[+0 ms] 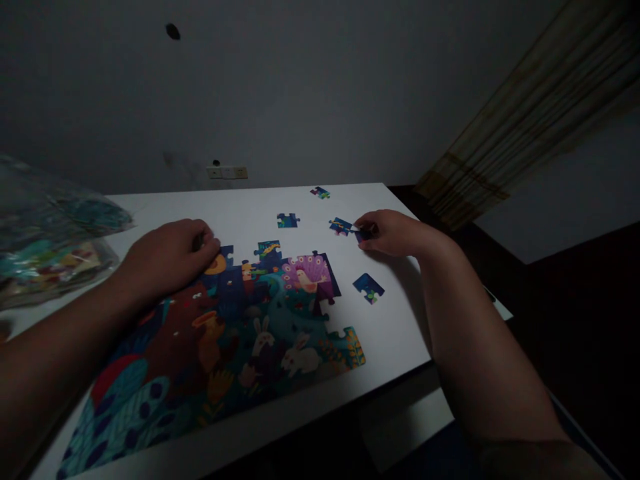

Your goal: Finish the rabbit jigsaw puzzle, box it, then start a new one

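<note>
across the frame's middle the white table (pixel 395 333) carries the partly joined puzzle (pixel 235 347), lower left to centre, its long axis slanting up from the lower left corner toward the right; the left hand (pixel 167 257) is the nearer to it, lying at its upper left edge with fingers curled, though i cannot tell whether they hold anything; the right hand (pixel 391 232), well apart from the left, pinches a dark piece (pixel 360 235) right of centre, so the puzzle's notched right side lies below and leftward of that grip, with a loose blue piece (pixel 369 288) below the hand and a yellow-marked piece (pixel 341 227) just left of the fingertips
</note>
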`<state>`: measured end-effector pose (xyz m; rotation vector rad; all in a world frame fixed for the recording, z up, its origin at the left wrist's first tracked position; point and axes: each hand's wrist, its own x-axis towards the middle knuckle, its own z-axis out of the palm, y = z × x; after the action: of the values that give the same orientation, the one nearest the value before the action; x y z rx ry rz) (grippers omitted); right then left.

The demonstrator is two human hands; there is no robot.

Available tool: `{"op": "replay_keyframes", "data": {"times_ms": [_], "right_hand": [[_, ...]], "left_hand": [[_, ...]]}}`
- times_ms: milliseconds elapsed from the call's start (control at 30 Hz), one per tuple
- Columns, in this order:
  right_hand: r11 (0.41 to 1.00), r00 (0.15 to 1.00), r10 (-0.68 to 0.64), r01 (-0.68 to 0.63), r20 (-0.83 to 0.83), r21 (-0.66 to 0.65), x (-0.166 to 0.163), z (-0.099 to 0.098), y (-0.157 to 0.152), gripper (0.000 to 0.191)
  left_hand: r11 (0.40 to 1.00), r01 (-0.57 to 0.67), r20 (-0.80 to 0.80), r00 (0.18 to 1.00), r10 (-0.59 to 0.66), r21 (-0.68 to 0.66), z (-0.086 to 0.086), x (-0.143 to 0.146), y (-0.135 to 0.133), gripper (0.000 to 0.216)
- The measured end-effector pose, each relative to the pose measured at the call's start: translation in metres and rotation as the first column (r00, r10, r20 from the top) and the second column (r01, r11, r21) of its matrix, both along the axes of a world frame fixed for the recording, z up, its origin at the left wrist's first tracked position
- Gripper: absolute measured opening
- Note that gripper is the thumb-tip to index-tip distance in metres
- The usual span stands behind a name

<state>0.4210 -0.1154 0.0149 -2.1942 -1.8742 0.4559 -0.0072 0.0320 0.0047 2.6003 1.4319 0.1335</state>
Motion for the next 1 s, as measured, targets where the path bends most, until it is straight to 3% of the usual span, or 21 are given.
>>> {"op": "replay_keyframes", "data": {"times_ms": [200,467,567,633,767,1000], "right_hand": [[0.999,0.996,0.040,-0.042,-0.079,-0.020,-0.002,0.004,0.000,0.042],[0.983,0.973,0.156,-0.136,-0.172,0.123,-0.022,0.010,0.000,0.025],[0.969,0.928,0.206,-0.149,-0.312,0.197,-0.036,0.010,0.003,0.030],[0.971,0.908,0.223,-0.176,-0.355,0.160,-0.044,0.010,0.003,0.033],[0.970,0.893,0.241,-0.238,-0.381,0.056,-0.053,0.009,0.002,0.033],[0.971,0.892,0.236,-0.197,-0.387,0.137,-0.058,0.006,0.003,0.032]], "left_hand": [[1.000,-0.007,0.000,1.000,0.007,0.013,0.001,0.000,-0.003,0.034],[0.999,-0.024,0.013,1.000,0.023,0.048,-0.008,-0.002,0.002,0.041],[0.998,-0.023,-0.004,1.000,0.023,0.052,-0.010,-0.003,0.003,0.043],[0.998,-0.014,-0.013,1.000,0.015,0.054,-0.010,-0.003,0.003,0.043],[0.998,-0.016,-0.022,1.000,0.018,0.057,-0.008,-0.002,0.002,0.043],[0.997,-0.005,-0.039,0.999,0.008,0.079,-0.007,-0.001,0.000,0.045]]}}
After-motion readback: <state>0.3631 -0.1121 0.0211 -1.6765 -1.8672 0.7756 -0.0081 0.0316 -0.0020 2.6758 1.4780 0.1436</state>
